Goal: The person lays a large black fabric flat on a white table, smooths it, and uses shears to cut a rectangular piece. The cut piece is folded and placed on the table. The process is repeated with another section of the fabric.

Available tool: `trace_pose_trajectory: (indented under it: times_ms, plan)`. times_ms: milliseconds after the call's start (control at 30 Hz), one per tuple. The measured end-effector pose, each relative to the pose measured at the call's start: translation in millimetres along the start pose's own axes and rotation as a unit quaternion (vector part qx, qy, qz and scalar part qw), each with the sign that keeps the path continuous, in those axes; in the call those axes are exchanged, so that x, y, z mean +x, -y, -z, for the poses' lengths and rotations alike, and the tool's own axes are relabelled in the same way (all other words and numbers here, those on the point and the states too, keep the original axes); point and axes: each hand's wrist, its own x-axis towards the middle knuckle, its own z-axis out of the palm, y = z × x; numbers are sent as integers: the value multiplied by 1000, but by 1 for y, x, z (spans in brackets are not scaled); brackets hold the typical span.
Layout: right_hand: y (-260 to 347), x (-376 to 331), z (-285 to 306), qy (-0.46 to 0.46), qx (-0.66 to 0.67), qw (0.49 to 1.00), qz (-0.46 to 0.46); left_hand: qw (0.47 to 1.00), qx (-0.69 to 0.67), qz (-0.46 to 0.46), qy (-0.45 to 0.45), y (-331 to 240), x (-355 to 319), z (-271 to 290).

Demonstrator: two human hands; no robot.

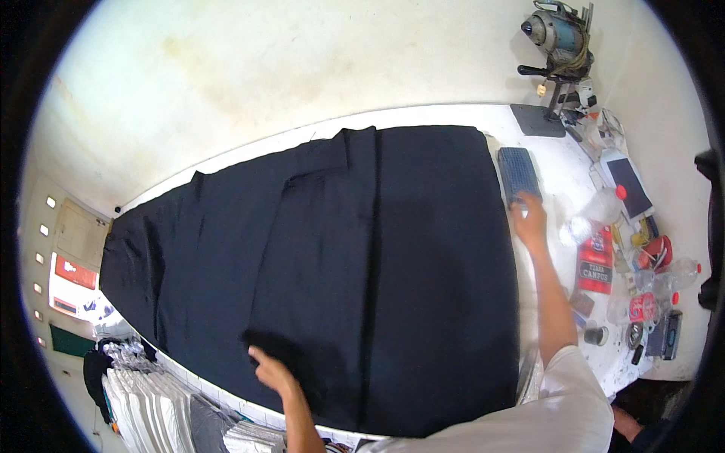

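A large sheet of black fabric [445, 264] spreads over the white table, with a folded strip [325, 249] and creases across its middle and left. My left hand [273, 374] is at the near side of this fabric, index finger stretched out and the other fingers partly curled. Nothing shows clearly in it. Beyond the fabric's right edge lies a blue-grey ribbed rectangular block [517, 170]. My right hand [530, 220] grips its near end, the fingers bent over it. A small pale patch shows between those fingers; I cannot make out what it is.
A cutting machine [557, 45] stands at the far right corner. Clear plastic bottles [604, 208], a tablet-like device [628, 185], a red packet [595, 260] and a small cup [596, 334] crowd the right side. Stacked white cloth [147, 404] sits beyond the table's near left edge. Part of another person [625, 424] shows at lower right.
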Motion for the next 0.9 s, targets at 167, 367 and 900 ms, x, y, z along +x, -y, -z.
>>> trace_pose_trajectory:
  times_ms: [167,367,900]
  plan:
    - [75,-247,103,370,424,820,-109,853,-12,-130,506,-43,-179,21]
    - [121,-443,158,214,370,900,-86,412,-5,-518,749,39,-302,68]
    - [199,-402,179,-87,610,691,-377,824,-375,193,379,175,158,121]
